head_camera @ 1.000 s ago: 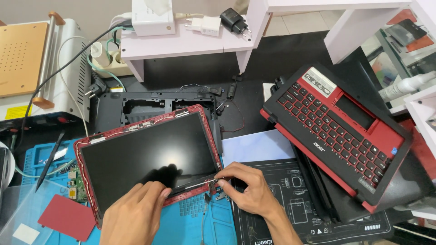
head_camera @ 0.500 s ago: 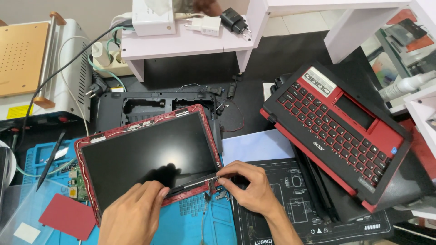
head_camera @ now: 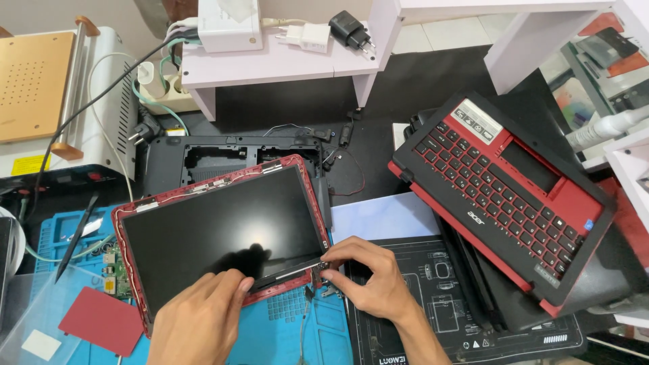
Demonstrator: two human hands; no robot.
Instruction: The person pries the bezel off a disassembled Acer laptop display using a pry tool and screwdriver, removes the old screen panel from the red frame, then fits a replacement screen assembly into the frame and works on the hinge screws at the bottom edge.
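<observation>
Hidden: my left hand [head_camera: 199, 318] is cut off at the bottom edge; its fingers curl down onto the lower edge of the screen panel [head_camera: 223, 233], so I cannot tell whether they grip or only press. The small parts under my right hand [head_camera: 368, 277] are too small to identify.

Count: one screen panel in its red lid frame [head_camera: 307, 182], lying on the blue work mat [head_camera: 291, 331]; one red keyboard deck [head_camera: 503, 196] well apart on the right; two plug adapters on the white shelf [head_camera: 270, 64].

Right hand: fingertips pinched at the panel's lower right corner, on the thin strip [head_camera: 291, 272] along its bottom edge.

Against the earlier frame: both hands sit at the same places, panel unmoved.
</observation>
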